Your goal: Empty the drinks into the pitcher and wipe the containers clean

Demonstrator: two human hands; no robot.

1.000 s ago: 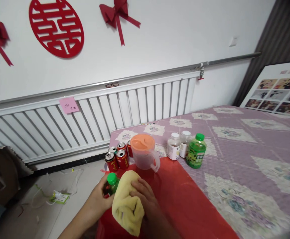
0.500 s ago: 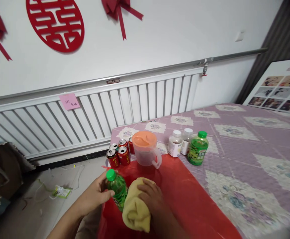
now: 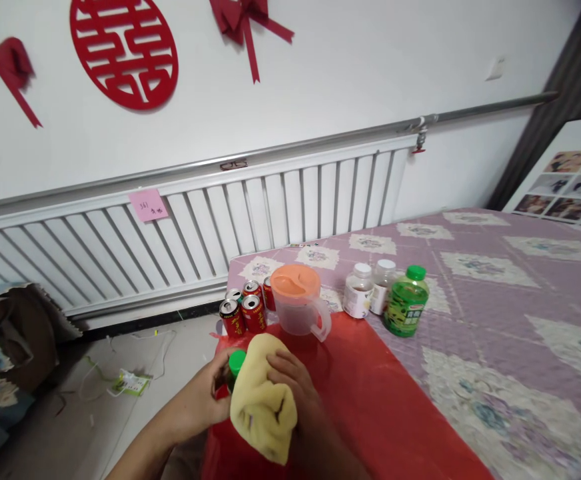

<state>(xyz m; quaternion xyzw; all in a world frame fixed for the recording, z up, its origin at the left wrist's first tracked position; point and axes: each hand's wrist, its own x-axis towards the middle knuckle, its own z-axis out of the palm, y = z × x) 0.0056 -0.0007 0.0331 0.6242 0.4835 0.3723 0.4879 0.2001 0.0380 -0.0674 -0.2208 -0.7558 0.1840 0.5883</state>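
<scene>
My left hand [image 3: 205,393] is wrapped round a bottle with a green cap [image 3: 237,362]; the bottle's body is mostly hidden behind a yellow cloth. With bent fingers, my right hand [image 3: 298,387] grips the folded yellow cloth [image 3: 260,400] and presses it against the bottle's right side. Both hands are over a red sheet [image 3: 365,393] at the near corner of the covered surface. Just beyond them stands a clear plastic pitcher [image 3: 295,317] with an orange lid. Several red drink cans [image 3: 254,313] are grouped to its left.
Right of the pitcher stand two white-capped bottles [image 3: 358,293] and a green bottle [image 3: 406,303]. They rest on a purple floral cover [image 3: 475,293]. A white radiator [image 3: 205,227] runs along the wall behind. Cords and a small packet [image 3: 131,383] lie on the floor at left.
The yellow cloth has moved left and up, over the front of the bottle, now hiding most of its body. My right hand moved along with it. The camera view has shifted slightly left.
</scene>
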